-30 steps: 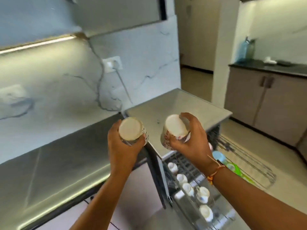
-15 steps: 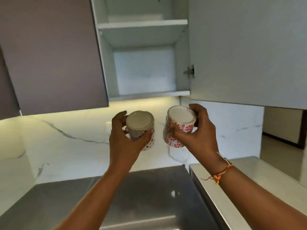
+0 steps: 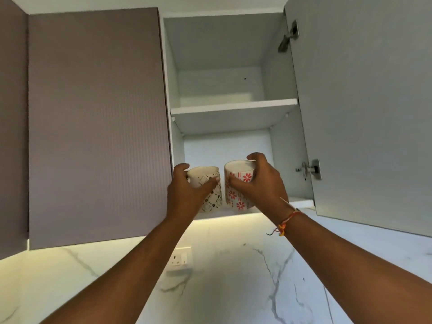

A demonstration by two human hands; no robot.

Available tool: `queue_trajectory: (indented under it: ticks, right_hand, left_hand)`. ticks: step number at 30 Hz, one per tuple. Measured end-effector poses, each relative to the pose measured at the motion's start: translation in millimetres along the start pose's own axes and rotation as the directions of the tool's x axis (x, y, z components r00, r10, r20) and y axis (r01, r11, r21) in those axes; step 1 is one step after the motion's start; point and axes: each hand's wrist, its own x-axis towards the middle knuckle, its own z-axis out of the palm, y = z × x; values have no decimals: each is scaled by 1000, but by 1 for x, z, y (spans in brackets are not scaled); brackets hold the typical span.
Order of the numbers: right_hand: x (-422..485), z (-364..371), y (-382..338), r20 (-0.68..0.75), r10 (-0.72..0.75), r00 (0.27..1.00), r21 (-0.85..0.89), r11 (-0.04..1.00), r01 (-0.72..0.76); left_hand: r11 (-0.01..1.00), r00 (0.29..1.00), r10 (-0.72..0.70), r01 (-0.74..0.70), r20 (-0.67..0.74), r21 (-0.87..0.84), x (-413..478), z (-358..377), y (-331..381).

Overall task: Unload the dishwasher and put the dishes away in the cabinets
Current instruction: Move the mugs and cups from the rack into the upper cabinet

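My left hand [image 3: 187,195] grips a white cup with a black diamond pattern [image 3: 211,195], held upside down. My right hand [image 3: 259,185] grips a white cup with red flowers [image 3: 236,195], also upside down. Both cups are side by side, almost touching, raised in front of the lower compartment of the open wall cabinet [image 3: 224,113]. The cabinet has a middle shelf [image 3: 233,106] and both compartments look bare. The cups hide part of the cabinet's bottom edge.
The cabinet door [image 3: 362,113] hangs open on the right, with hinges on its inner edge. A shut brown cabinet door [image 3: 98,125] is on the left. Below are a lit marble backsplash [image 3: 233,277] and a wall socket [image 3: 180,257].
My view has tilted up from the dishwasher and counter to the wall cabinet. Both hands have lifted the cups up to the lower compartment's opening.
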Motion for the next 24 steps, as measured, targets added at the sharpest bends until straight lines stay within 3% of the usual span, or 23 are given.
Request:
queue_trajectory:
  ticks: [5,12,24]
  right_hand:
    - [75,40,28,65,50,997,-18,999,-49]
    - [152,98,76,306,202,930,-204,968,-144]
    - [196,169,133,550,218,807,-273,959,-73]
  left_hand:
    - [980,995,-91,95,-27,174,77,34,-28]
    - [893,949,-315,296,-1,339,132,72,-86]
    - [785,918,-396,326,22,527,177,110,-149]
